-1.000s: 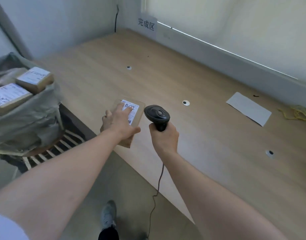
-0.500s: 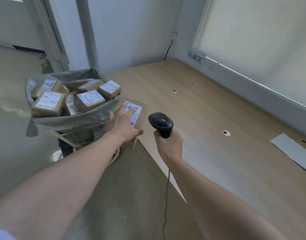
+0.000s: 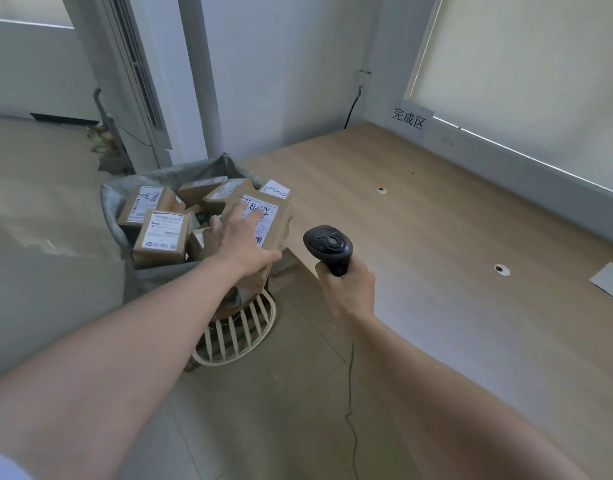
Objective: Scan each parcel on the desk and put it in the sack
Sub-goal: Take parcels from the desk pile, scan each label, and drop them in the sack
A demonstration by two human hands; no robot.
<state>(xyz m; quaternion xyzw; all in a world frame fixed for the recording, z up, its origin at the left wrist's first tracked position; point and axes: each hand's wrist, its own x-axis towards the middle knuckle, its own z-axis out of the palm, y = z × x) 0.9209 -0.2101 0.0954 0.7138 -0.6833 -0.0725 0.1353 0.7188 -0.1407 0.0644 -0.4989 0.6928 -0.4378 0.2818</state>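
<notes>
Nearest the camera, 2 bare forearms are reaching forward over the pale floor. The right hand (image 3: 350, 289) is curling its fingers fully round the grip of a black barcode scanner (image 3: 329, 245), whose head is pointing away from the person while its thin cable (image 3: 350, 393) is trailing down to the floor. The left hand (image 3: 237, 242) is gripping a brown cardboard parcel (image 3: 267, 226), with the thumb hooking along its near edge and the fingers lying spread across the top, where a white label with handwriting is showing. That parcel is hanging tilted over the right-hand rim of a grey sack (image 3: 142, 275), just beside the near left corner of the wooden desk (image 3: 419, 237); whether it is touching the sack cannot be told. The sack is sitting on a cream slatted stool (image 3: 235, 337) and is standing open, holding at least 5 other labelled brown parcels (image 3: 161, 239) piled loosely up to its rim, labels facing upward. Further off, the desk is carrying a grey sheet (image 3: 609, 282) at its right edge. At the far corner, a white sign (image 3: 409, 121) with Chinese characters is leaning against the wall below the window blind.
</notes>
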